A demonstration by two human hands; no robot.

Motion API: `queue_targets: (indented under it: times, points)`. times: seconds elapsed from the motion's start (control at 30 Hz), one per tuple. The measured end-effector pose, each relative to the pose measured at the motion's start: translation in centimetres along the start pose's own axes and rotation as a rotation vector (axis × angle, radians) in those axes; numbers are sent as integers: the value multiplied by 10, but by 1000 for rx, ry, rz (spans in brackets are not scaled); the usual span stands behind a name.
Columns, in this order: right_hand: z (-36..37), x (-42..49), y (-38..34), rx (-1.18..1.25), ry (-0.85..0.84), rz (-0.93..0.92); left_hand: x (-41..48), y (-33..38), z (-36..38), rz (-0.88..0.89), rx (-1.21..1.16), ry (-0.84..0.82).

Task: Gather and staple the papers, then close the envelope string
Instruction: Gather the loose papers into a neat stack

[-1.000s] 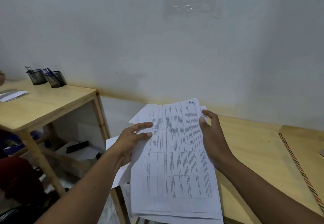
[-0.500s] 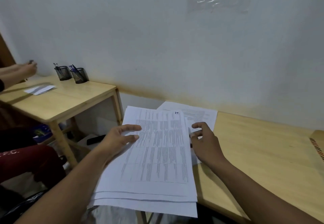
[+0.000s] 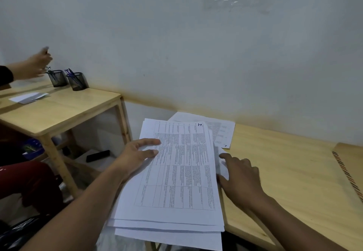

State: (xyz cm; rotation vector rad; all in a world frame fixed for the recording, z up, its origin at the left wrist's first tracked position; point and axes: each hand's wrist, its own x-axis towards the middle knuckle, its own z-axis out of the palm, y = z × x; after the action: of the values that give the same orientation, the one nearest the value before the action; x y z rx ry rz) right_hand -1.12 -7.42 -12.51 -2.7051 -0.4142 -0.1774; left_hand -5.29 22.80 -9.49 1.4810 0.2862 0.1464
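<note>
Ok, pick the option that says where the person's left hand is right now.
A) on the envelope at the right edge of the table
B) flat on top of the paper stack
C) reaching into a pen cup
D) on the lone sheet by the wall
B: the left hand lies with straight fingers on the top printed sheet of the paper stack, away from the other three.

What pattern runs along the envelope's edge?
The envelope edge has diagonal red and dark stripes; head view.
</note>
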Motion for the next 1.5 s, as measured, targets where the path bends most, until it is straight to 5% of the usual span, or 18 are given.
queue_targets:
  times: [0.2, 0.37, 0.57, 0.77, 1.03, 1.27, 1.5]
  points:
    - [-18, -6, 21, -22, -69, 129, 11, -9, 24, 6, 40, -21]
    - [-24, -12, 25, 128, 30, 120, 9, -6, 41, 11, 156, -27]
    - [-38, -10, 33, 795, 152, 134, 3, 1, 49, -7, 179, -73]
    - [-65, 19, 23, 1070, 92, 123, 14, 5, 59, 42, 104, -111]
    - [-78, 35, 13, 1022, 108, 75, 15, 10, 70, 36, 90, -115]
    - [-65, 30, 13, 1222, 102, 247, 12, 11, 78, 71, 93, -77]
    - [-59, 28, 10, 1060, 29, 174, 12, 19, 84, 143, 89, -32]
